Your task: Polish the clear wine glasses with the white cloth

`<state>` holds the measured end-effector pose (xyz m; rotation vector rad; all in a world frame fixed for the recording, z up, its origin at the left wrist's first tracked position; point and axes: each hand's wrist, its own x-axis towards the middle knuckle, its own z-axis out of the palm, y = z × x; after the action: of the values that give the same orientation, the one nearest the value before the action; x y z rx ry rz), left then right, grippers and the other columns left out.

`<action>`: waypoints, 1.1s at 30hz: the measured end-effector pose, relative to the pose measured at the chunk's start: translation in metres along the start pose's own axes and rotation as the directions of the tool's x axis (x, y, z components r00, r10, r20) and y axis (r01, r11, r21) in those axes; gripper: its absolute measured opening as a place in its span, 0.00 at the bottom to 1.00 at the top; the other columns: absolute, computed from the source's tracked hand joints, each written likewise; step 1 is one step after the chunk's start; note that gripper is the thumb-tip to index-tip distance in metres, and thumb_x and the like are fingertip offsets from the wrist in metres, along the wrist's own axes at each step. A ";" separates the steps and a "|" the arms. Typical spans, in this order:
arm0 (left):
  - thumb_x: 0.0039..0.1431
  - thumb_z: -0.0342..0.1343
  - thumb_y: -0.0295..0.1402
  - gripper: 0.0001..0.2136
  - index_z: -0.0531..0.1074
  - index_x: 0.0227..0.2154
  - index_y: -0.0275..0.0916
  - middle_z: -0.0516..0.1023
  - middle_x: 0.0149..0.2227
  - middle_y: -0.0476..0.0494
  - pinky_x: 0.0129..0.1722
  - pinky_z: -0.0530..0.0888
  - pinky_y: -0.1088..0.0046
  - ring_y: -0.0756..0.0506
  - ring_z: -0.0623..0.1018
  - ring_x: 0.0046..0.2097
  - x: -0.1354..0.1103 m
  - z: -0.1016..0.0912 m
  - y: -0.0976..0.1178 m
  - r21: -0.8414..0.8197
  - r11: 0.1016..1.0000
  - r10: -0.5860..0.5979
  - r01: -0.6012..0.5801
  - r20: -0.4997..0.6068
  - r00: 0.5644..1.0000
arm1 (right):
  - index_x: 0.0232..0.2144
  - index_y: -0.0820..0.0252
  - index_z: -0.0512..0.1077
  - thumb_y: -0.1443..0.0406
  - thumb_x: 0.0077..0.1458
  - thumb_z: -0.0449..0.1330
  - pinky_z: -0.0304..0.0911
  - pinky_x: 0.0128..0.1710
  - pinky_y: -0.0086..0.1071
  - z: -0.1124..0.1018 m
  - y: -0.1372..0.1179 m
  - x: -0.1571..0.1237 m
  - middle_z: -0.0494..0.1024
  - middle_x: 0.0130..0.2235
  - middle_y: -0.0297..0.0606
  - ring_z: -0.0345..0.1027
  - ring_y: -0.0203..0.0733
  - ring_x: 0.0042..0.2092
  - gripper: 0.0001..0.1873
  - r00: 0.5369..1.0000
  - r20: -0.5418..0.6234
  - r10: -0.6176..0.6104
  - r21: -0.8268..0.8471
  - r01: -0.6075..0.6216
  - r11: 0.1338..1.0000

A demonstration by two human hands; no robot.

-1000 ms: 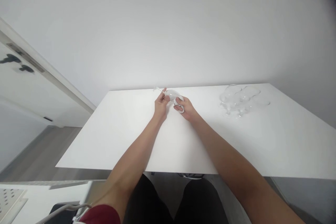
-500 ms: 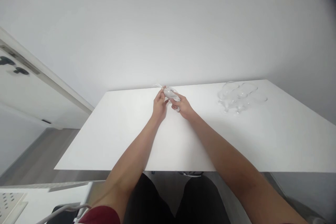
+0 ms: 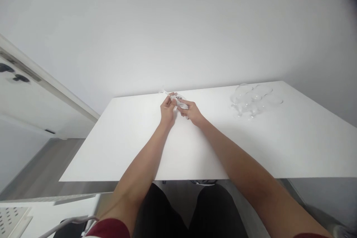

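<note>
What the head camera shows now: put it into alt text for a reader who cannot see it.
A person's left hand and right hand together hold a translucent object at a white table. A cluster of clear, rounded objects lies on the table to the right, near the pale wall.

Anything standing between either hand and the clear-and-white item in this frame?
Nothing visible does: the left hand and the right hand both hold the clear-and-white item directly. The clear pieces on the white table lie off to the right, apart from both hands.
</note>
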<state>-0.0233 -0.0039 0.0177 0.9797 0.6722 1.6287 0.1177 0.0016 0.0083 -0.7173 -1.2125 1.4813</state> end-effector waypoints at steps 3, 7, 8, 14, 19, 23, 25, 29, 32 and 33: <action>0.50 0.78 0.44 0.26 0.81 0.50 0.41 0.81 0.59 0.35 0.58 0.75 0.62 0.37 0.80 0.59 -0.001 0.001 0.004 0.007 1.000 -0.024 0.024 0.018 1.000 | 0.49 0.58 0.80 0.48 0.50 0.77 0.61 0.24 0.31 0.000 -0.007 -0.004 0.67 0.25 0.24 0.46 0.27 0.21 0.30 0.998 0.063 0.021 0.146 -0.031 0.989; 0.55 0.73 0.49 0.29 0.78 0.57 0.45 0.79 0.62 0.37 0.55 0.76 0.63 0.36 0.78 0.62 -0.002 0.003 0.005 0.029 0.999 -0.047 0.045 0.058 0.997 | 0.51 0.57 0.81 0.50 0.49 0.78 0.62 0.25 0.31 -0.002 -0.008 -0.004 0.71 0.26 0.26 0.53 0.28 0.22 0.30 0.997 0.027 -0.068 0.055 0.066 0.996; 0.58 0.71 0.51 0.28 0.78 0.58 0.46 0.80 0.61 0.37 0.54 0.77 0.63 0.36 0.78 0.62 -0.003 0.003 0.004 0.033 0.998 -0.058 0.056 0.049 0.997 | 0.52 0.56 0.81 0.51 0.49 0.78 0.62 0.25 0.31 -0.002 -0.007 -0.004 0.73 0.27 0.28 0.58 0.30 0.23 0.30 0.995 0.007 -0.098 -0.016 0.098 0.995; 0.51 0.76 0.50 0.30 0.79 0.53 0.40 0.82 0.52 0.36 0.55 0.76 0.63 0.38 0.81 0.55 -0.001 0.002 -0.001 0.027 0.998 -0.050 0.051 -0.015 0.999 | 0.59 0.55 0.79 0.48 0.53 0.75 0.57 0.21 0.30 -0.001 -0.007 -0.004 0.74 0.28 0.28 0.56 0.29 0.21 0.35 0.999 -0.001 -0.043 -0.053 0.043 0.998; 0.58 0.72 0.50 0.26 0.78 0.54 0.44 0.80 0.58 0.38 0.56 0.75 0.62 0.39 0.80 0.57 -0.001 0.002 -0.001 -0.016 0.999 -0.051 0.052 0.045 0.998 | 0.52 0.58 0.81 0.46 0.51 0.76 0.59 0.23 0.31 -0.003 -0.009 -0.005 0.73 0.27 0.28 0.56 0.29 0.21 0.33 0.997 0.011 -0.077 0.010 0.077 0.997; 0.59 0.70 0.51 0.25 0.78 0.54 0.45 0.82 0.54 0.39 0.54 0.76 0.63 0.40 0.81 0.54 0.001 -0.002 -0.002 0.011 0.998 -0.068 0.069 -0.021 0.997 | 0.56 0.56 0.80 0.45 0.50 0.76 0.55 0.20 0.30 0.000 -0.009 -0.006 0.72 0.25 0.27 0.59 0.32 0.22 0.36 0.999 0.022 -0.042 -0.069 0.043 0.997; 0.54 0.75 0.48 0.27 0.78 0.53 0.43 0.82 0.53 0.38 0.55 0.76 0.63 0.40 0.81 0.54 0.002 -0.004 -0.003 0.006 0.997 -0.079 0.080 -0.047 0.996 | 0.54 0.58 0.80 0.44 0.51 0.75 0.59 0.22 0.31 -0.001 -0.012 -0.006 0.70 0.25 0.26 0.51 0.29 0.20 0.34 0.998 0.058 -0.029 0.017 0.028 0.999; 0.53 0.76 0.45 0.27 0.76 0.54 0.47 0.80 0.58 0.39 0.57 0.75 0.60 0.39 0.79 0.59 0.001 -0.002 0.000 -0.020 0.995 -0.100 0.100 0.011 0.995 | 0.41 0.59 0.81 0.45 0.49 0.77 0.62 0.25 0.32 -0.007 -0.013 -0.005 0.68 0.24 0.25 0.48 0.27 0.19 0.28 0.997 0.023 -0.069 0.099 0.066 0.993; 0.54 0.74 0.48 0.23 0.77 0.50 0.47 0.80 0.60 0.39 0.57 0.77 0.58 0.38 0.79 0.59 -0.002 0.001 0.003 -0.022 0.996 -0.085 0.085 0.005 0.996 | 0.43 0.58 0.81 0.46 0.50 0.77 0.60 0.24 0.31 -0.010 -0.009 -0.003 0.71 0.25 0.28 0.53 0.28 0.20 0.27 0.996 -0.010 -0.086 0.041 0.086 0.995; 0.53 0.75 0.48 0.23 0.78 0.48 0.46 0.79 0.61 0.38 0.57 0.77 0.58 0.38 0.80 0.59 -0.002 0.002 0.003 -0.018 0.998 -0.068 0.068 0.000 0.998 | 0.45 0.57 0.81 0.45 0.50 0.76 0.58 0.23 0.31 -0.010 -0.007 -0.002 0.71 0.25 0.27 0.54 0.29 0.21 0.28 0.997 -0.004 -0.077 0.010 0.077 0.997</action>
<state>-0.0231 -0.0072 0.0207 0.9343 0.6829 1.5732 0.1297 0.0020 0.0116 -0.6590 -1.2159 1.4210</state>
